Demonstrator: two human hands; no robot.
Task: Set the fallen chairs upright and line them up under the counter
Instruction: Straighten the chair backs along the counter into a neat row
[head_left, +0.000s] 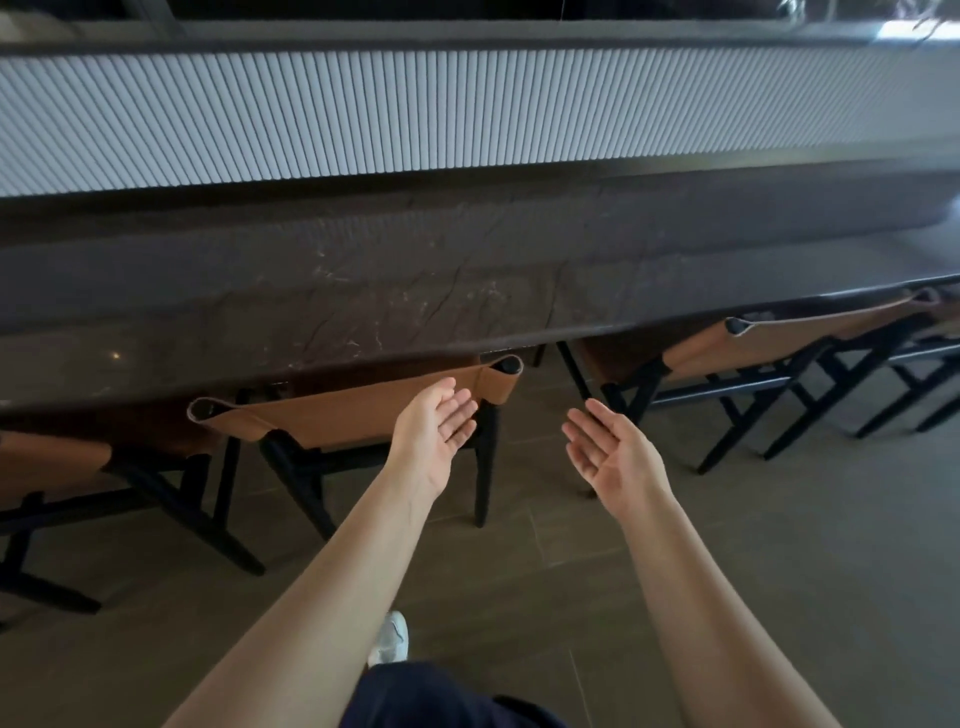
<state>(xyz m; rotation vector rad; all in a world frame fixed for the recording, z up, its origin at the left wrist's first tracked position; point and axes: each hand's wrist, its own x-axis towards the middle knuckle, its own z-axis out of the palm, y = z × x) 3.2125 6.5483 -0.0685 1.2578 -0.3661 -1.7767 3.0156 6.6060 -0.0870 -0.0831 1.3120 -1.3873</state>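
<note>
Both hands are empty, fingers straight. The left hand (434, 434) hovers at the right end of the middle chair (337, 415), whose tan back runs left to right along the surface (363, 291) edge. The right hand (613, 457) is over the gap before the next chair (769, 343). Chairs in view stand upright, seats hidden under the surface; whether the left hand touches is unclear.

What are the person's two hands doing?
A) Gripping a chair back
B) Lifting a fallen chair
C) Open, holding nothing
C: the left hand and right hand have straight fingers and hold nothing, in front of the upright tan leather chair with black legs at the dark stone counter.
</note>
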